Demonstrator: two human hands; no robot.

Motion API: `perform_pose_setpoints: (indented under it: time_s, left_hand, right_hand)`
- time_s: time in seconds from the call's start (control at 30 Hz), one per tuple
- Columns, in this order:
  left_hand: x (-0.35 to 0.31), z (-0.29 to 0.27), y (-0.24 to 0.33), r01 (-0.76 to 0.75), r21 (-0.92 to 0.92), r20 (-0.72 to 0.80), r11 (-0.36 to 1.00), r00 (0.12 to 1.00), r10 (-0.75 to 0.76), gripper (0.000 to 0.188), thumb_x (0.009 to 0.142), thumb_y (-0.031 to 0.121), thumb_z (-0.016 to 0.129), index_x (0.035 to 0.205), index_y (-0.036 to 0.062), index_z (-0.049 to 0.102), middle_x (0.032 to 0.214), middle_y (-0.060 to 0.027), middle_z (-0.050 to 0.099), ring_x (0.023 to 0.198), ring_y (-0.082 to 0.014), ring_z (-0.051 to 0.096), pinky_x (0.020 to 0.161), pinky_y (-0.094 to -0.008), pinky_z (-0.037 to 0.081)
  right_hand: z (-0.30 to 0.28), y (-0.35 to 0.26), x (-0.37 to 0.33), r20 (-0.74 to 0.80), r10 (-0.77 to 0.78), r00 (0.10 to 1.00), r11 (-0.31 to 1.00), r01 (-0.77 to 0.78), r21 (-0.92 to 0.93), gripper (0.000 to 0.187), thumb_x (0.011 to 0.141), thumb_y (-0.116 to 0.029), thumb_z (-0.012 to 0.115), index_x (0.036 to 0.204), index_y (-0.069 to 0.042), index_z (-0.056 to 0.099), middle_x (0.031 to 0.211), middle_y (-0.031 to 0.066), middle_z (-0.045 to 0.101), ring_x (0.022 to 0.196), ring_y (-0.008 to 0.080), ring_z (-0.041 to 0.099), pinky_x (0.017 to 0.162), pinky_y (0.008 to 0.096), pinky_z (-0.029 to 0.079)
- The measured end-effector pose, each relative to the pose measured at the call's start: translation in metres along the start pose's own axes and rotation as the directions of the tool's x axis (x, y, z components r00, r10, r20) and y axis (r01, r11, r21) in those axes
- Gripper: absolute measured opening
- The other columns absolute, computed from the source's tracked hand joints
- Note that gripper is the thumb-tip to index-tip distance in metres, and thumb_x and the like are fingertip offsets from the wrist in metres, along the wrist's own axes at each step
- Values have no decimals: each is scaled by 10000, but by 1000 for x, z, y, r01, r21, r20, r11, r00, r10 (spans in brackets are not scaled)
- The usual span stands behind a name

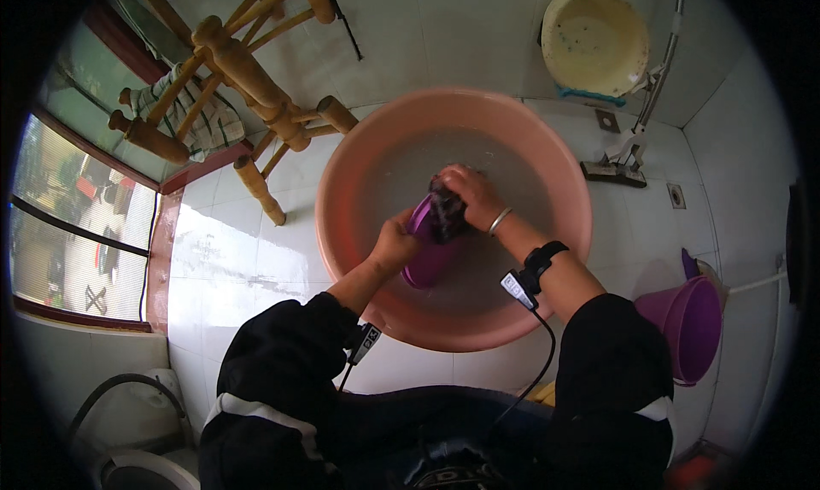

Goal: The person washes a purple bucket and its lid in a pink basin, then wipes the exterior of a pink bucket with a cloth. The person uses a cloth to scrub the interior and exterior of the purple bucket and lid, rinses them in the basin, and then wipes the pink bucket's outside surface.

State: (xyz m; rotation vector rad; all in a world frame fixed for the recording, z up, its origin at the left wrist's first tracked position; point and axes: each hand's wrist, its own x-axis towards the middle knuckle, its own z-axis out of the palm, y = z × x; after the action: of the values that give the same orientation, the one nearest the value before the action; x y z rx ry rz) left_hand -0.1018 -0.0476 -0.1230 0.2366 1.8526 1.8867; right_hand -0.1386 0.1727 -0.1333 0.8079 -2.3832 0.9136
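A large pink basin (pixel 337 161) stands on the tiled floor with cloudy water (pixel 395 170) in it. Over the water, my left hand (pixel 397 244) is closed on the edge of a purple washboard (pixel 424 269), which slants down into the basin. My right hand (pixel 471 193) has its fingers curled over a dark wet cloth (pixel 443 215) and presses it against the board's upper part. The cloth hides much of the board's face, so its ridges cannot be made out.
Wooden stools (pixel 265 97) are stacked at the far left, with a striped cloth (pixel 209 123) by them. A cream basin (pixel 594 46) leans at the far right beside a mop (pixel 622 158). To my right is a purple bucket (pixel 683 323). A window (pixel 81 217) lies left.
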Motion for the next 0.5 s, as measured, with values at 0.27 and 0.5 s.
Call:
perform_pose_setpoints:
  time_s: [0.27,0.5]
  left_hand:
    - [1,-13,27,-47,234,24,971,999,43,514,801,-68,552,1311,-4,564,1136,-106,686,1047,-185,648,938,-326,516]
    - [23,1,34,-236,627,-67,742,933,353,237,850,40,609,1079,-6,648,983,-197,700,949,-272,679,850,-381,504]
  right_hand:
    - [-10,50,-29,-151,502,852,864,-484,142,436,836,96,482,1233,-66,564,1193,193,604,1152,386,561,1007,391,451]
    - [-6,-36,12,-33,-186,982,961,175,-212,133,889,-120,541,1009,-136,595,1062,122,615,1003,326,616,893,436,507]
